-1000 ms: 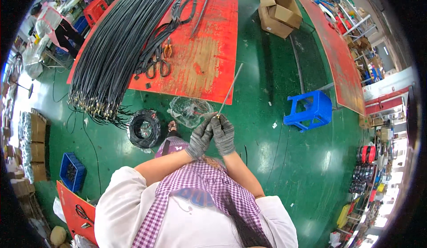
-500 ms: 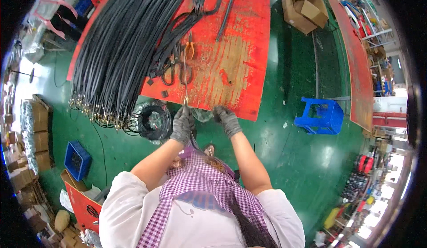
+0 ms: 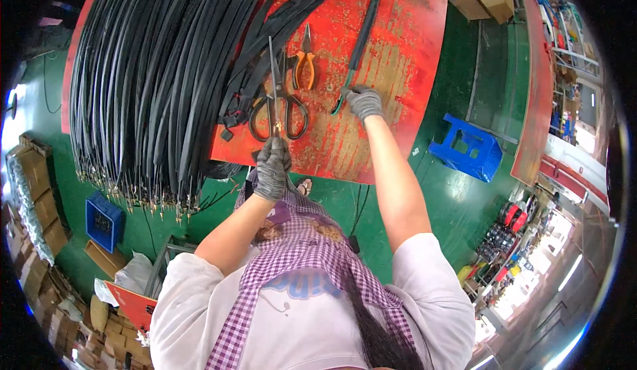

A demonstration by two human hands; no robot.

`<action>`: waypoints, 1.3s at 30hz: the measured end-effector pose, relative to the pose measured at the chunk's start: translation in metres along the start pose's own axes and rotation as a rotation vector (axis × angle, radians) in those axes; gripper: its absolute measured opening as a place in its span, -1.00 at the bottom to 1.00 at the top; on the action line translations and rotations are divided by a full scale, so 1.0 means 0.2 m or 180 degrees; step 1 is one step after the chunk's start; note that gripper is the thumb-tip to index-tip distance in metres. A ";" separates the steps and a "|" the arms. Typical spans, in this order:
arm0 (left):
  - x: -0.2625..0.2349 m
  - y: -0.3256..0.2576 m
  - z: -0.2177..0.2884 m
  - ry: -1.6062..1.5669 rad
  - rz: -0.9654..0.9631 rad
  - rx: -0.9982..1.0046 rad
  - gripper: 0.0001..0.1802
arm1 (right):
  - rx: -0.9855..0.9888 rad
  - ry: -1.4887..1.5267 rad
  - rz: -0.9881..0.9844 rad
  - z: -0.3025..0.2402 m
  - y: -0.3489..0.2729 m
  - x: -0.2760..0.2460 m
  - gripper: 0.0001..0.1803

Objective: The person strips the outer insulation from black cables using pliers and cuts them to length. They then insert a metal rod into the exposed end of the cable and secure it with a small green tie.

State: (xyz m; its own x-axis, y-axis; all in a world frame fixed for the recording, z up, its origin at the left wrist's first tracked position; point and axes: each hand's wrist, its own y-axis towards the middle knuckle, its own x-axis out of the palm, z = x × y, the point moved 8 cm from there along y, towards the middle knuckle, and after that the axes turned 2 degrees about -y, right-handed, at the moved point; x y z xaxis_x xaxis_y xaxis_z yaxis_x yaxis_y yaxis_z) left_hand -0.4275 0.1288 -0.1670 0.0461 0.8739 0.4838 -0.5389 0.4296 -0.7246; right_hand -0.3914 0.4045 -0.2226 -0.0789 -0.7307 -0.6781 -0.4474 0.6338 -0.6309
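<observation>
My left hand (image 3: 272, 168), in a grey glove, is closed at the table's near edge. Its fingers pinch a thin rod-like piece with a brass-coloured fitting (image 3: 279, 126), which points away from me over the scissors. Further right, my right hand (image 3: 363, 102), gloved too, has its fingers closed on a green cord (image 3: 340, 102). That cord comes out of a long black sleeve (image 3: 369, 28) lying on the red table (image 3: 401, 71). Black-handled scissors (image 3: 296, 119) and orange-handled pliers (image 3: 304, 69) lie beyond my left hand.
A thick bundle of black cables (image 3: 156, 85) with brass-coloured ends hangs over the table's near left edge. Small black pieces (image 3: 229, 119) lie beside the scissors. On the green floor stand a blue stool (image 3: 468, 150) at right and a blue crate (image 3: 104, 221) at left.
My right hand has moved from the table's near edge, forward and right, onto the green cord. My left hand stays near the edge with the brass-coloured fitting. The view has moved closer over the table.
</observation>
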 end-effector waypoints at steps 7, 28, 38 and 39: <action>0.06 0.06 -0.01 -0.0111 -0.0183 -0.0226 -0.82 | 0.0911 0.2065 -0.0370 0.08 -0.06 0.11 -0.83; 0.11 -0.20 -0.34 0.0369 -0.0113 0.0056 -0.78 | -0.1312 0.3495 0.0441 0.45 -1.15 -0.31 -0.81; 0.23 -0.15 -1.13 0.2348 -0.0464 0.0327 -0.71 | -0.2776 0.1699 -0.0485 0.53 -1.64 -0.15 -0.73; 0.23 -0.12 -1.19 0.2716 -0.0878 0.1219 -0.66 | -0.2570 0.1693 -0.0728 0.58 -1.61 -0.07 -0.76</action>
State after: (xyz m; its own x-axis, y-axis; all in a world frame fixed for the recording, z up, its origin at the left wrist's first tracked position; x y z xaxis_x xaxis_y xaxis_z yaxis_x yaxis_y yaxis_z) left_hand -0.2125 0.2119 -0.2432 0.7241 0.6896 -0.0147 -0.6478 0.6726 -0.3577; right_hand -0.1423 0.2405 -0.0537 -0.2159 -0.9577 -0.1900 -0.9585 0.2450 -0.1456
